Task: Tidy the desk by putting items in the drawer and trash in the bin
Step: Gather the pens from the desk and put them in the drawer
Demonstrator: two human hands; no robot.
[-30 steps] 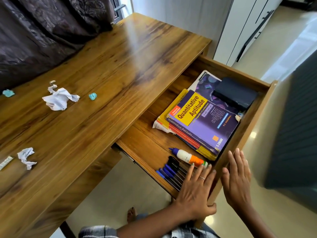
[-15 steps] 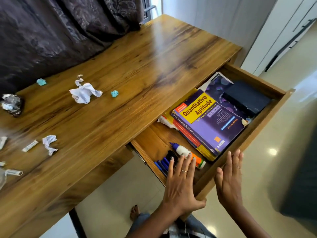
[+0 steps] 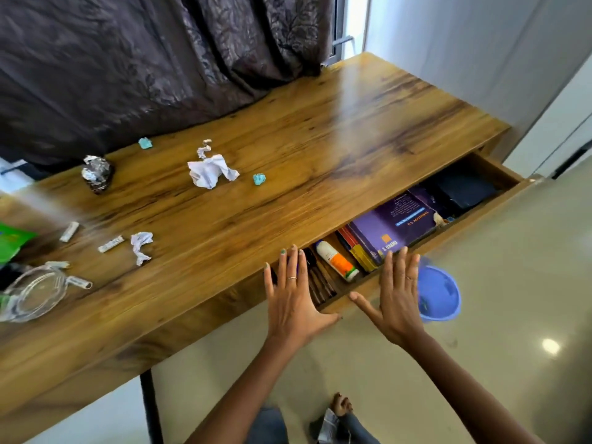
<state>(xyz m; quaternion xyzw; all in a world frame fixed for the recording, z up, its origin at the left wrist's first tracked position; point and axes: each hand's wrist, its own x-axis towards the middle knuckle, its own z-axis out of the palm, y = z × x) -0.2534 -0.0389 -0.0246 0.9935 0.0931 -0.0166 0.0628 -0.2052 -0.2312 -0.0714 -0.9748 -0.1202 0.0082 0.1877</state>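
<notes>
Now: wooden pull-out drawer [image 3: 426, 243] under the brown wood-grain desk top [image 3: 288, 149], only partly out, at 3 o'clock of frame centre. Left hand [image 3: 293, 294] flat, fingers straight and spread, over the drawer's near-left end; holds nothing. Right hand [image 3: 397, 299] flat likewise, fingers straight, palm against the drawer front; holds nothing. Inside drawer, in the visible strip: purple softcover book [image 3: 397, 224] on a stack, white glue bottle with orange label [image 3: 336, 261] just left of the stack, dark pens [image 3: 320, 283] partly hidden by the left hand, black flat case [image 3: 464, 189] at the far end. On desk top, toward 9–10 o'clock: crumpled white paper ball [image 3: 209, 169], small teal paper wad [image 3: 259, 178] just beside it, second teal wad [image 3: 144, 143], crumpled foil ball [image 3: 96, 174], smaller white paper scrap [image 3: 140, 246], clear plastic lid [image 3: 32, 293] at the left edge. Round blue plastic bin [image 3: 440, 293] on pale floor at 4 o'clock, partly behind the right hand. Dark patterned curtain [image 3: 144, 59] at 11 o'clock.
</notes>
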